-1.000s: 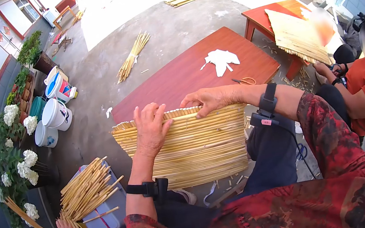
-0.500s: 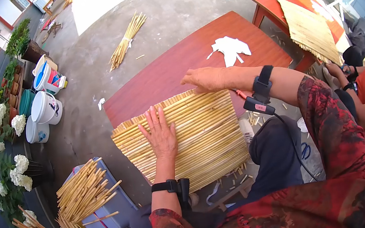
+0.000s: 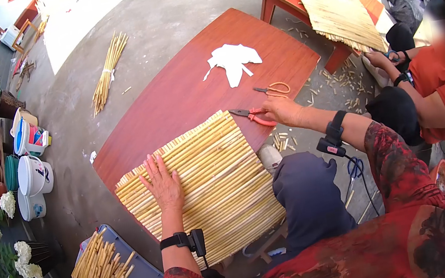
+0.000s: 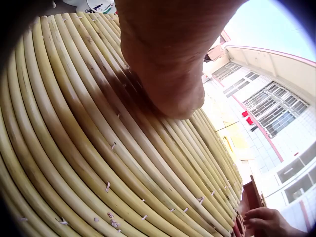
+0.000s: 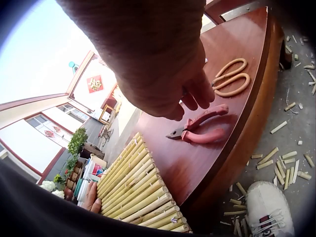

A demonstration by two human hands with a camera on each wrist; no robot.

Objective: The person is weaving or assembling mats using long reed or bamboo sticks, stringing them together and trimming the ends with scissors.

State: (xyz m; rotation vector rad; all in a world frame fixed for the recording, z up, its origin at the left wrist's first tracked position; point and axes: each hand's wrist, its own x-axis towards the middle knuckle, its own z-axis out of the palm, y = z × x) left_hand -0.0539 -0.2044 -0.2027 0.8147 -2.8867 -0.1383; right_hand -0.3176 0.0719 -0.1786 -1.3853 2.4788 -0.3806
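Note:
A mat of pale reed stalks point(image 3: 213, 192), bound with small thread stitches, lies over the near side of the reddish-brown table point(image 3: 181, 96). My left hand point(image 3: 164, 188) rests flat on its left part, fingers spread. At the mat's far right corner, red-handled pliers point(image 5: 205, 136) lie on the tabletop, jaws toward the mat. My right hand point(image 3: 281, 110) is right at the pliers' handles; in the right wrist view its fingers hang loosely over them, not curled round. Just beyond lies a pair of scissors point(image 5: 232, 93) with tan handles.
White paper or cloth point(image 3: 233, 63) lies on the table. A bundle of stalks point(image 3: 109, 72) is on the floor, with more stalks point(image 3: 100, 266) on a grey-blue lid at left. Buckets point(image 3: 35, 175) stand at left. At right, a person in orange point(image 3: 442, 106) sits by another mat point(image 3: 335, 7).
My right hand has left the mat's far edge and moved right to the pliers. My left hand has gone from the upper edge to lying flat on the mat, which now lies lower. The view has turned.

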